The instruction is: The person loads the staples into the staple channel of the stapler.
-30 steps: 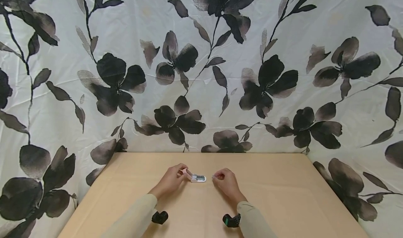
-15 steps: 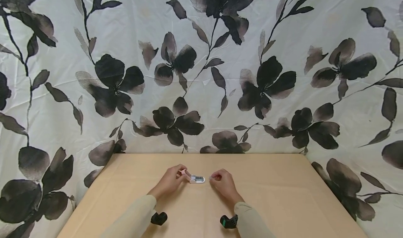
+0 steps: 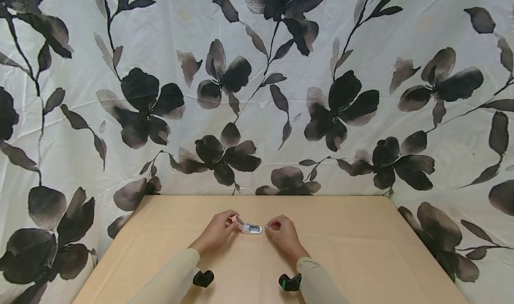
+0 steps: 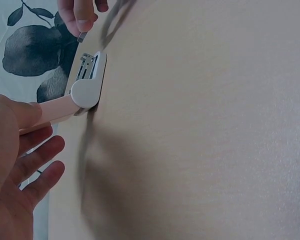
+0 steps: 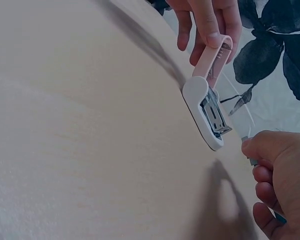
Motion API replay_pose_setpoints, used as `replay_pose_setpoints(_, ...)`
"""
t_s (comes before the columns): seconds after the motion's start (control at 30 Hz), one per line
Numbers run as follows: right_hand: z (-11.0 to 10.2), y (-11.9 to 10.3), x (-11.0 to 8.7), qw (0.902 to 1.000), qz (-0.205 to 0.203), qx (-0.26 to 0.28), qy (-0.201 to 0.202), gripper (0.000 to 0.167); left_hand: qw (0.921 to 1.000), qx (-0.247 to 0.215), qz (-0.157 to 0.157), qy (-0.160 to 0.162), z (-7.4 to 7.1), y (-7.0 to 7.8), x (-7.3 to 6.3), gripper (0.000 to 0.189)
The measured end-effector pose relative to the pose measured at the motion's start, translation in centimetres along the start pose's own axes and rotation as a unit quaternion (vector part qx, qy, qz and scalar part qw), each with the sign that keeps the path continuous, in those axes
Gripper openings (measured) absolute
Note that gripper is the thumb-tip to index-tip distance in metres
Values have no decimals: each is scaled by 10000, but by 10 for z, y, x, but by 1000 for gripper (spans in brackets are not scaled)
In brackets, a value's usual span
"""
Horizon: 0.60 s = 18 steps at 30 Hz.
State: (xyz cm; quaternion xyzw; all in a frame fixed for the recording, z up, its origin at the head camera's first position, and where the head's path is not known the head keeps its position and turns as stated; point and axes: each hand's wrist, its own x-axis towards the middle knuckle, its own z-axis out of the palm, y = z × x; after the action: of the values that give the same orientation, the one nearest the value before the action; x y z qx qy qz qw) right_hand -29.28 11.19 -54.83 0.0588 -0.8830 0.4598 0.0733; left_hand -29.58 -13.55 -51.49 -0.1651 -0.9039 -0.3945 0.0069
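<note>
A small pink and white stapler (image 3: pixel 251 229) stands hinged wide on the table. Its white base (image 5: pixel 196 95) lies low, and the metal magazine shows inside. My left hand (image 3: pixel 218 227) pinches the raised pink top arm (image 4: pixel 57 108) between thumb and index finger, the other fingers spread loosely. Just off the base's front end, my right hand (image 3: pixel 283 233) pinches a short grey metal strip of staples (image 4: pixel 81 37) between thumb and index finger. Most of that strip is hidden by the fingertips in the right wrist view.
A tan table (image 3: pixel 361 246) lies under both hands. Behind it hangs a white cloth (image 3: pixel 281 161) printed with dark flowers. Black wrist devices sit below the left wrist (image 3: pixel 203 278) and the right wrist (image 3: pixel 290 282).
My right hand has moved a little left, bringing the strip of staples nearer the stapler's front end. The left hand and stapler have stayed nearly still.
</note>
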Motion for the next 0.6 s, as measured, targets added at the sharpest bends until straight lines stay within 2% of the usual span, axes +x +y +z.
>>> replay_pose_setpoints(0.6, 5, -7, 1, 9998, -159, 81, -43, 6, 10000, 20, -71, -23, 1, 1, 1, 26)
